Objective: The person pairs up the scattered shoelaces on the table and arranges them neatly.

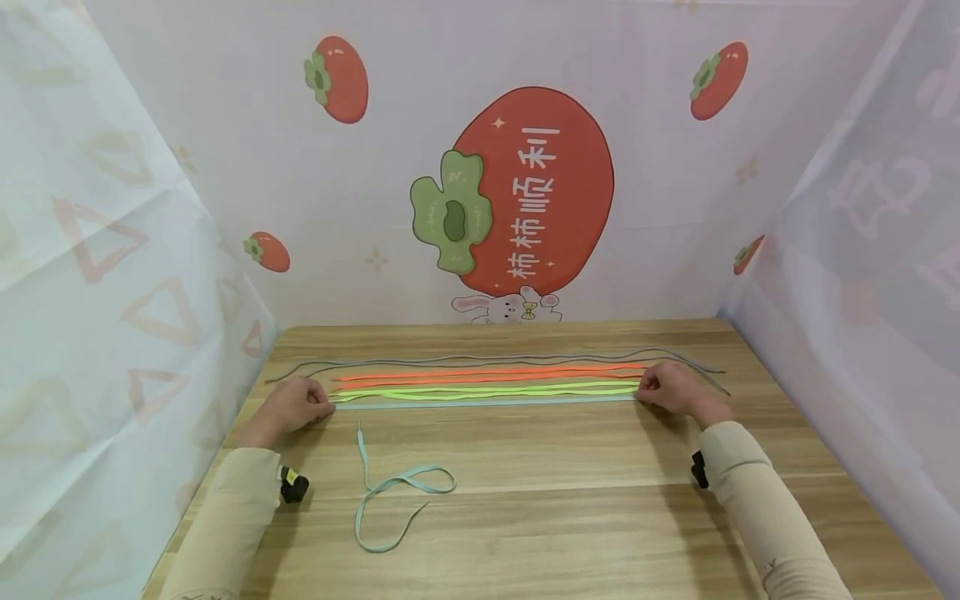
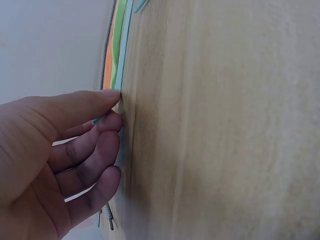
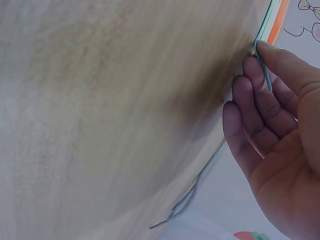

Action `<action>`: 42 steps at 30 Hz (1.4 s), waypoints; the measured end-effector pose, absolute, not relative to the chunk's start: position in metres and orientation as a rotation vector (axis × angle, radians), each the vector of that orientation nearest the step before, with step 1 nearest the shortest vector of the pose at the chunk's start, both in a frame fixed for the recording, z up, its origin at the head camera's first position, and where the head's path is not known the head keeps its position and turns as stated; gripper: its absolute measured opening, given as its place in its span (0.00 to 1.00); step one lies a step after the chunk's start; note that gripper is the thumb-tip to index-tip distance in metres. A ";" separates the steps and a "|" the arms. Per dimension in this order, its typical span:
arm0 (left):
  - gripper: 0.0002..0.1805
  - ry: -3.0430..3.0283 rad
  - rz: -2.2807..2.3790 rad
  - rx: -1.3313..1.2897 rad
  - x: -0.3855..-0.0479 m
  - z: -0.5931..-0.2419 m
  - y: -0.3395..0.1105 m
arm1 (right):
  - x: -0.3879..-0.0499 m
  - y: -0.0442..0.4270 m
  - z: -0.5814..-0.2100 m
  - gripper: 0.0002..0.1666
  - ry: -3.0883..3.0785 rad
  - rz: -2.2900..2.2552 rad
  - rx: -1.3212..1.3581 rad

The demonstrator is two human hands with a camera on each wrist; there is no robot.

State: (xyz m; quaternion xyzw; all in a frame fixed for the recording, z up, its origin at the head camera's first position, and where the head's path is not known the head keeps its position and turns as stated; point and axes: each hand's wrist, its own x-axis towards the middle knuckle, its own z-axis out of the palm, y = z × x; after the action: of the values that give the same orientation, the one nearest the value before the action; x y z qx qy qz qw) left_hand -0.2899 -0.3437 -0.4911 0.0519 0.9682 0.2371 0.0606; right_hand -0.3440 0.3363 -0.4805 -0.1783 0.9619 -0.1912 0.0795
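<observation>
A flat light blue shoelace (image 1: 487, 404) lies stretched straight across the wooden table between both hands. My left hand (image 1: 288, 404) pinches its left end between thumb and forefinger. At the other end, my right hand (image 1: 670, 388) pinches the lace with thumb and forefinger; in the right wrist view its tip (image 3: 266, 75) sticks out past the thumb over the fingers. Just beyond run yellow-green laces (image 1: 525, 388), then orange laces (image 1: 487, 372), roughly parallel to it. In the left wrist view the light blue lace (image 2: 125, 45) passes under the left thumb.
Nearer the front, another light blue lace (image 1: 378, 549) lies in loose loops on the table (image 1: 555, 517). Grey laces (image 1: 420, 362) stretch along the back, reaching past both hands. Printed cloth walls (image 1: 645, 250) enclose the table's back and sides.
</observation>
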 end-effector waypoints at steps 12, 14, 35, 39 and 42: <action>0.14 2.972 0.534 0.149 -0.279 -0.478 -0.344 | -0.339 0.340 -0.471 0.13 2.867 -0.526 -0.424; 0.13 2.994 0.493 0.164 -0.276 -0.474 -0.344 | -0.337 0.342 -0.467 0.13 2.872 -0.503 -0.409; 0.02 2.690 0.664 0.976 -0.231 -0.451 -0.250 | -0.313 0.259 -0.431 0.14 2.706 -0.387 -0.822; 0.01 2.671 0.550 1.030 -0.225 -0.456 -0.232 | -0.308 0.236 -0.433 0.13 2.663 -0.369 -0.899; 0.03 2.662 0.498 1.025 -0.221 -0.460 -0.225 | -0.302 0.219 -0.433 0.15 2.625 -0.366 -0.939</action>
State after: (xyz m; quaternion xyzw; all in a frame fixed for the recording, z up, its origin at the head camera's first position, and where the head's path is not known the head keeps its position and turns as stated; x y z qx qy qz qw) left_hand -0.2209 -0.2247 -0.4597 0.3513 0.9123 0.1706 0.1229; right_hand -0.3017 0.2194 -0.4335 -0.3295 0.9209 -0.1284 0.1640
